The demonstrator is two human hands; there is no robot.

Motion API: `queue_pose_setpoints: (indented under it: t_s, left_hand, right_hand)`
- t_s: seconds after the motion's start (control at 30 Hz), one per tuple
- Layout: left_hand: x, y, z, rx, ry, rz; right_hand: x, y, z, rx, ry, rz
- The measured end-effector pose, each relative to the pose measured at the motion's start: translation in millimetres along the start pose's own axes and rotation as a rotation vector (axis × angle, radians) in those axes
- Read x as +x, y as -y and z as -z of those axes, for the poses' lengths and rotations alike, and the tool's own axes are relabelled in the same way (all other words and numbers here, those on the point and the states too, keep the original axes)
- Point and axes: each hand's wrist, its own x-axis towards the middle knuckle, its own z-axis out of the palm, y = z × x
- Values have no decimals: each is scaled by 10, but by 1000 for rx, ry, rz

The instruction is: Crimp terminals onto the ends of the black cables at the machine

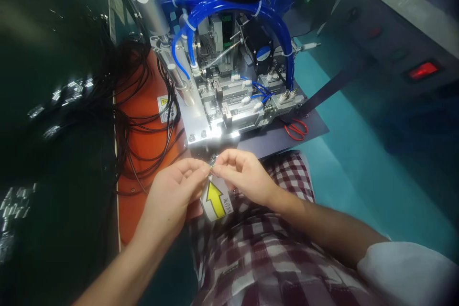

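Observation:
My left hand and my right hand meet in front of the machine, fingertips almost touching. Each is closed in a pinch between thumb and forefinger. A thin, pale bit shows at the fingertips, too small to name; the fingers cover most of it. Just below the pinch lies a white label with a yellow arrow. Beyond the hands is the machine's bright metal front edge.
Black cables lie coiled over the orange surface at left. Blue air hoses arch over the machine. Red-handled scissors rest on the dark base plate at right. A grey control box with a lit red switch stands far right.

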Motion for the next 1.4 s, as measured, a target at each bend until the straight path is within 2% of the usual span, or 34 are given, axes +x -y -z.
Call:
queue_pose_setpoints:
  t_s: [0.07, 0.23, 0.3, 0.47, 0.57, 0.67, 0.77, 0.93, 1.0, 1.2, 1.4]
  left_hand:
    - [5, -8, -1, 6, -2, -7]
    - [12, -34, -13, 13, 5, 20]
    - [14, -30, -7, 14, 18, 6]
    - [18, -4, 28, 13, 62, -6]
    - [4, -5, 33, 55, 52, -44]
    - [-15, -8, 32, 206, -3, -134]
    - [-9, 16, 48, 426, -59, -344]
    - [71, 107, 98, 801, -68, -865]
    - [114, 140, 121, 850, -58, -975]
    - [233, 188, 219, 980, -54, -1032]
    - [275, 203, 243, 1000, -67, -947]
  right_hand:
    - [4, 37, 46, -121, 12, 45]
    - [12, 150, 111, -567, 41, 277]
    - [23, 169, 120, -646, 77, 327]
    - [62, 76, 142, -476, 156, 449]
    - [81, -13, 148, -324, 142, 397]
    - [97, -67, 137, -230, 122, 336]
    - [109, -84, 130, -140, 118, 278]
    - [96, -111, 198, -121, 41, 223]
    - [97, -138, 236, -140, 6, 200]
    - [200, -229, 247, -130, 9, 188]
    - [280, -285, 207, -131, -4, 205]
